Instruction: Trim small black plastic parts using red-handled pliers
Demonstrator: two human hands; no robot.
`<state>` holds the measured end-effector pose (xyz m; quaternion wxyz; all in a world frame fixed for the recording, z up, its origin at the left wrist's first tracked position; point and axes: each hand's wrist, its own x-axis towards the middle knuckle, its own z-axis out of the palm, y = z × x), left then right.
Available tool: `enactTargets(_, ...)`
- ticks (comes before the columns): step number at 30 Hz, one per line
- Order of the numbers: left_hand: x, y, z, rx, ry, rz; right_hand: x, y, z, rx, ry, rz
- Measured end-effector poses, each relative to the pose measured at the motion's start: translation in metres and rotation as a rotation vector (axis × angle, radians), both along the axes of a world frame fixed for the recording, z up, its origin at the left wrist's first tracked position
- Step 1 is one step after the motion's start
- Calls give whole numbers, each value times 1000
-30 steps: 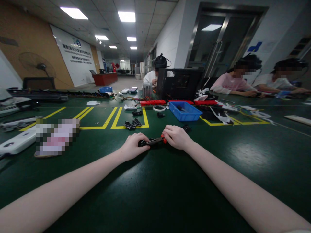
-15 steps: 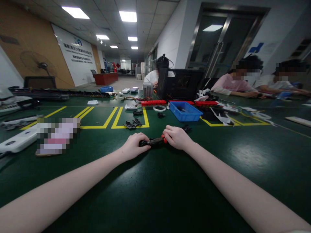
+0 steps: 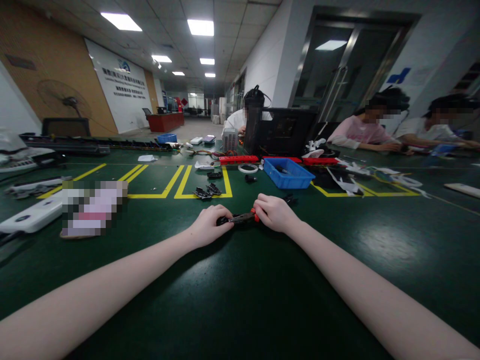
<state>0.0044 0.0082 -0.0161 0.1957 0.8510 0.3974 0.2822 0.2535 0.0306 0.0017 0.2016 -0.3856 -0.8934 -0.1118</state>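
Observation:
My left hand (image 3: 207, 226) rests on the green table (image 3: 240, 300) and grips a small black part (image 3: 224, 220). My right hand (image 3: 274, 212) holds red-handled pliers (image 3: 243, 217), whose dark jaws point left and meet the black part. Both hands sit close together near the table's middle, just in front of the yellow floor-style lines. What the fingers cover of the part is hidden.
A blue bin (image 3: 287, 172) stands beyond my right hand, with loose black parts (image 3: 206, 192) by the yellow lines (image 3: 176, 182). A black computer case (image 3: 285, 131) and red power strips (image 3: 238, 159) lie farther back. A white device (image 3: 32, 216) is at the left. Other people sit at the far side.
Hands and pliers stay in the same grip; the view has shifted slightly to the left, so everything sits a little further right in the picture.

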Motion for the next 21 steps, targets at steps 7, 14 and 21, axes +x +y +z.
enactTargets(7,0,0,0,4,17,-1,-1,0,-1,1,12,-13)
enactTargets(14,0,-1,0,1,24,-3,-1,-1,-1,-7,28,-15)
enactTargets(21,-1,0,1,-6,24,-10,0,-1,-1,-7,49,-22)
